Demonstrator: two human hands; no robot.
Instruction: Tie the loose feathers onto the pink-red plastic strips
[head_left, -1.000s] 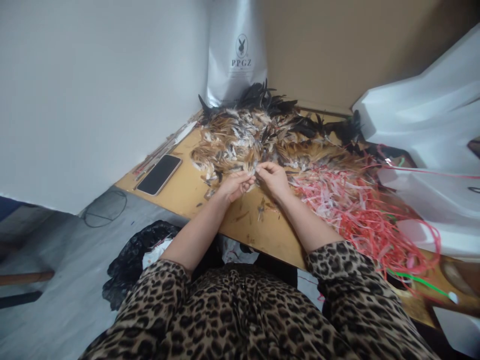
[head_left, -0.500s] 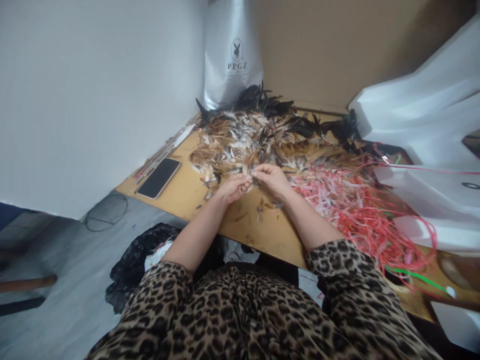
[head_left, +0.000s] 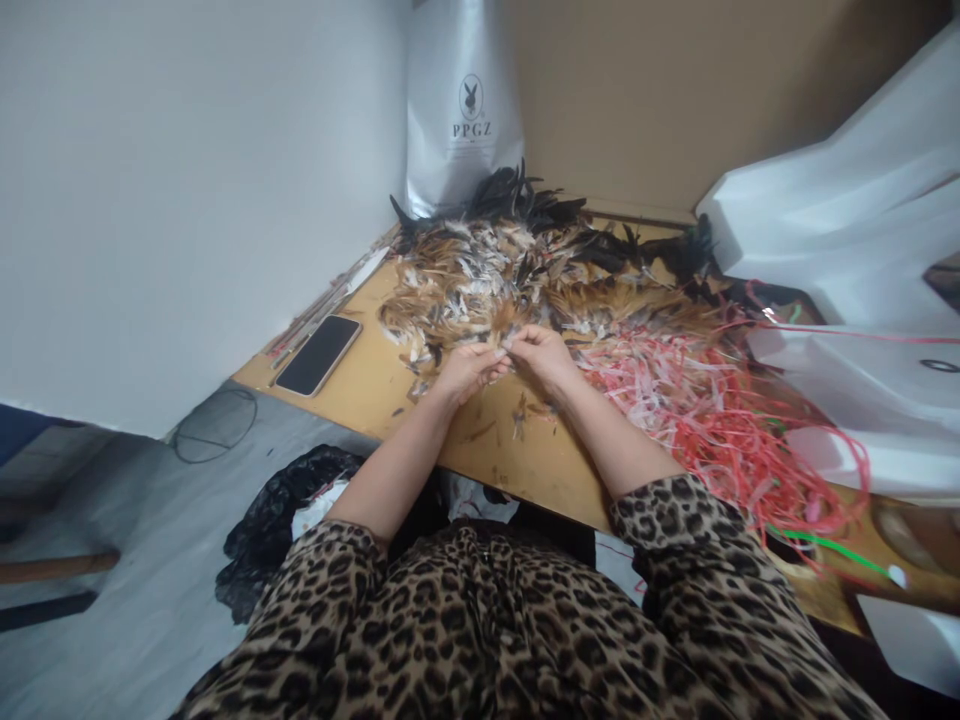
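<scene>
Brown, white and black feathers lie heaped across a worn yellow wooden table, where the left hand and right hand meet fingertip to fingertip at the pile's near edge, both pinched closed on small feathers. Tangled red and pink plastic strips spread just beside the right wrist; a black smartphone rests well apart to the left.
</scene>
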